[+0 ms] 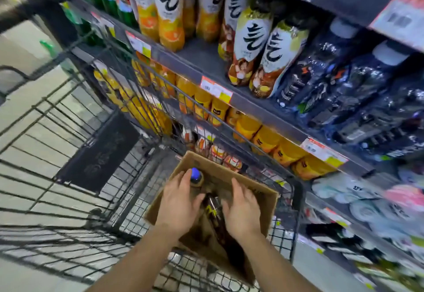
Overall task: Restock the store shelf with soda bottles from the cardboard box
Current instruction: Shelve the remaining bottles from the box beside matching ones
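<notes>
Store shelving fills the upper right while, low centre, my left hand (177, 202) grips a blue-capped soda bottle (196, 177) inside the cardboard box (263, 209), right hand (241, 209) curling onto another, so restocking looks barely begun.

A shop: price-tagged shelves (252, 99) of drinks (wire cart (68, 131) alongside).
</notes>
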Available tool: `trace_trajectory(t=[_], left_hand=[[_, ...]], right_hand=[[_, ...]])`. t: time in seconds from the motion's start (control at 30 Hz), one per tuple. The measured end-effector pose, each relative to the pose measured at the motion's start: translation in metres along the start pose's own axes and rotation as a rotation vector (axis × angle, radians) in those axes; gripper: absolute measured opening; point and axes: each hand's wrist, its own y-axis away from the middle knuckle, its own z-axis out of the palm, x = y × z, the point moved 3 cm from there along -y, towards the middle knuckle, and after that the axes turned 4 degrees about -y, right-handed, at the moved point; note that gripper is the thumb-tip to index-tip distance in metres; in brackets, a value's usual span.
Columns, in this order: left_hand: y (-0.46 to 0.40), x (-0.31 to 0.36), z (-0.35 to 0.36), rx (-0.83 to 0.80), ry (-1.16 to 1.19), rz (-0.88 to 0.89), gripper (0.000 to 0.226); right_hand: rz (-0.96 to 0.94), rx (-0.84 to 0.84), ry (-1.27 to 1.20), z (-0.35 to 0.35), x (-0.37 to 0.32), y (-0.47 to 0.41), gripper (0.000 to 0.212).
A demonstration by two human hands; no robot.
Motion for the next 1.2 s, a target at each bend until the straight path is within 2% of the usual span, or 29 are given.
trace_trajectory(t=[0.1, 0.3, 0.43, 0.57, 0.7, 0.8, 0.87, 1.0, 1.2], left_hand=[[-0.015, -0.012, 0.013, -0.052, 0.106, -0.053, 0.071], [-0.027, -0.027, 0.034, -0.077, 0.103, -0.037, 0.071], [-0.024, -0.026, 0.042, -0.003, 0.046, 0.074, 0.066], [-0.028, -0.028, 0.060, 0.052, -0.029, 0.239, 0.063], [-0.040, -0.021, 0.088, -0.193, -0.084, 0.406, 0.063], [-0.052, -0.016, 0.121, -0.443, -0.252, 0.585, 0.065], [-0.062, -0.018, 0.145, -0.540, -0.354, 0.685, 0.067], [-0.076, -0.030, 0.191, -0.649, -0.419, 0.824, 0.072], [-0.089, -0.041, 0.226, -0.693, -0.550, 0.938, 0.078]], right_hand=[[0.082, -0.018, -0.028, 0.018, 0.007, -0.006, 0.067], [0.224, -0.061, -0.032, 0.046, 0.032, -0.013, 0.067], [0.275, -0.083, -0.083, 0.056, 0.043, -0.015, 0.066], [0.250, -0.024, -0.137, 0.047, 0.050, -0.012, 0.064], [0.229, 0.016, -0.187, 0.034, 0.053, -0.009, 0.063], [0.194, 0.033, -0.231, 0.024, 0.051, -0.007, 0.062], [0.169, 0.045, -0.253, 0.018, 0.054, -0.005, 0.062], [0.080, 0.021, -0.308, 0.011, 0.058, 0.000, 0.067], [0.007, 0.048, -0.300, 0.011, 0.060, 0.003, 0.075]])
